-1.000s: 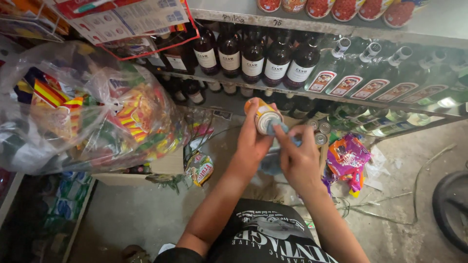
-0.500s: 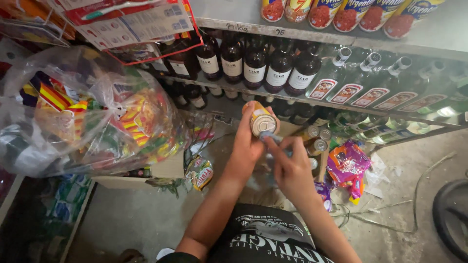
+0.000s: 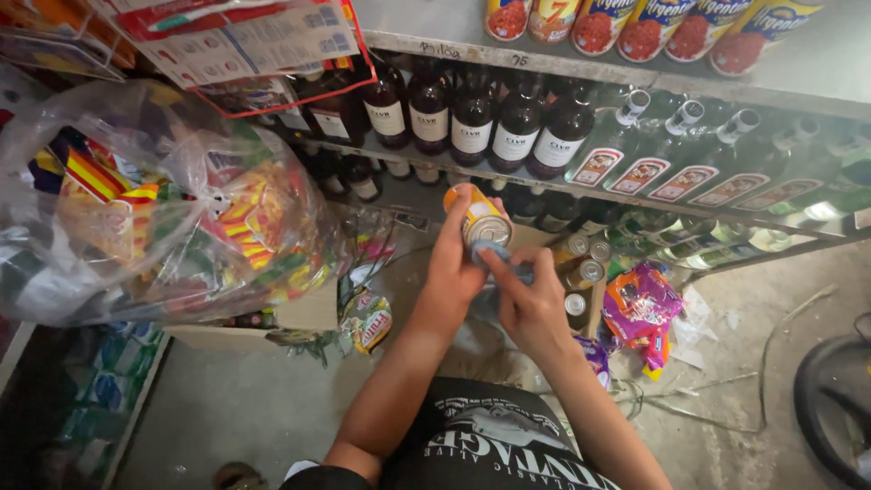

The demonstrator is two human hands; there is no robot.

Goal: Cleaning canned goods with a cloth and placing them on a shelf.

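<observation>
My left hand [image 3: 455,256] grips a small orange-labelled tin can [image 3: 475,216], held tilted so its silver end faces me. My right hand [image 3: 526,295] presses a bluish cloth [image 3: 497,251] against that end of the can. Both hands are raised in front of a shelf of dark brown bottles [image 3: 472,122]. Just below and right of my hands, several more tin cans [image 3: 581,272] stand in an open cardboard box.
A big clear plastic bag of colourful snack packets [image 3: 154,209] hangs at the left. Clear bottles [image 3: 689,159] lie on the right shelf, red-labelled cans [image 3: 653,23] above. Purple and orange packets [image 3: 640,313] lie on the concrete floor; a dark tyre [image 3: 830,399] sits at the right edge.
Both hands have kept the can and the cloth. The can has risen slightly and tilted, and my right hand has shifted across its end.
</observation>
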